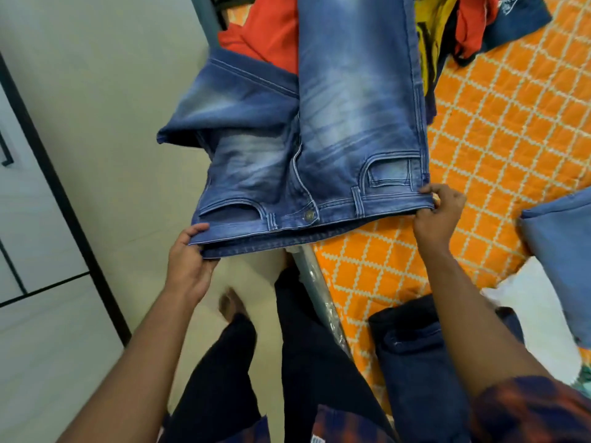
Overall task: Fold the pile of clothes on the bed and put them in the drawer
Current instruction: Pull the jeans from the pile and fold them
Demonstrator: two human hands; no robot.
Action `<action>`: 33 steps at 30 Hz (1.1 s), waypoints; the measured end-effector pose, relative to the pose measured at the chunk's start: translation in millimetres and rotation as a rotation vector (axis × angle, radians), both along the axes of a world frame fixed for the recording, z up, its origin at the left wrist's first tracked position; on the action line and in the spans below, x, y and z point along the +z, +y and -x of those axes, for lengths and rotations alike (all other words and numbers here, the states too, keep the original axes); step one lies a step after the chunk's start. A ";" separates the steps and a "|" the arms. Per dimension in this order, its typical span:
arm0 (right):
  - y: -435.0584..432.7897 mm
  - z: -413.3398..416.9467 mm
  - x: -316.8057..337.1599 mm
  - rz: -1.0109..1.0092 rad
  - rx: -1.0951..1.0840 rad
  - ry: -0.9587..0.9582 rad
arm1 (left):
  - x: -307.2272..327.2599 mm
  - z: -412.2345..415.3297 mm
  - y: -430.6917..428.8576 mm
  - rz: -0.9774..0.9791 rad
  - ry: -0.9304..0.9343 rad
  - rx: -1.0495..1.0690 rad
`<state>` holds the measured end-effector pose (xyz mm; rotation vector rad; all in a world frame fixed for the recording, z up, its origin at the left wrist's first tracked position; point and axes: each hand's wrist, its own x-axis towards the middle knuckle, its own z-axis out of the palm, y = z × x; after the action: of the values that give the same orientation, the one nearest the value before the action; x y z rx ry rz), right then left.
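Note:
A pair of faded blue jeans (pixel 335 129) hangs stretched out over the bed's left edge, waistband toward me. My left hand (pixel 188 260) pinches the left end of the waistband. My right hand (pixel 438 212) grips the right end. The left trouser leg is bunched and folded back on itself; the right leg runs straight up out of view. Behind the jeans lies the pile: an orange-red garment (pixel 265 30), a yellow one (pixel 431 24) and a dark blue one (pixel 518 17).
The bed has an orange sheet (pixel 499 129) with a white lattice print. Dark folded jeans (pixel 412 356) lie at the near edge, a blue folded piece (pixel 563 251) at the right. White drawer fronts (pixel 35 238) with black trim stand at the left, across the pale floor (pixel 105 100).

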<state>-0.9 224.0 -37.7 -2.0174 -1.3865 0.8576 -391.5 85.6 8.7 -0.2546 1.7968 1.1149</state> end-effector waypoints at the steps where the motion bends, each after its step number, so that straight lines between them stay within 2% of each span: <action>1: -4.1 5.4 -4.4 0.078 -0.026 0.059 | 1.8 7.2 -6.5 -0.005 -0.110 -0.033; 3: -1.4 14.5 -5.4 0.182 -0.163 0.229 | 0.6 17.3 -15.0 -0.043 -0.279 -0.028; 5: 3.1 23.4 -1.5 0.214 -0.418 0.451 | -3.7 23.9 -24.4 -0.064 -0.390 0.076; 7: 4.2 25.8 8.8 0.219 -0.694 0.744 | -4.8 19.4 -23.0 -0.093 -0.478 0.234; 9: -2.8 31.8 19.4 0.199 -0.868 1.035 | -3.5 7.0 -11.5 -0.062 -0.512 0.323; 10: -5.0 36.7 22.6 0.203 -0.886 1.074 | -5.4 0.0 -1.3 -0.016 -0.502 0.336; 12: -5.2 49.2 18.7 0.272 -0.870 1.008 | -12.1 -11.5 17.2 0.082 -0.487 0.385; 14: 3.3 68.1 18.7 0.345 -0.879 1.006 | -15.4 -17.1 32.9 0.072 -0.493 0.470; 17: 12.1 87.4 28.0 0.145 -0.853 0.799 | -15.2 -12.8 35.4 -0.067 -0.459 0.530; 20: 12.7 112.2 62.6 -0.102 -0.614 0.828 | 3.0 6.7 27.3 -0.286 -0.468 0.543; 22: 10.7 139.0 95.9 -0.213 -0.355 0.894 | 33.0 26.0 28.2 -0.416 -0.450 0.518; 24: 5.6 171.7 138.4 -0.267 -0.091 0.856 | 75.8 45.9 31.6 -0.511 -0.426 0.433; 28: -6.5 273.6 242.3 -0.322 0.405 0.588 | 178.8 88.4 25.4 -0.598 -0.172 0.184; 33: -60.6 410.1 364.8 -0.451 0.894 0.243 | 285.0 137.7 -7.2 -0.639 0.169 -0.008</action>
<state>-411.0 163.4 327.1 -0.8836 -2.1153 0.9685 -529.2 78.4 293.6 0.2343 1.4835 1.6745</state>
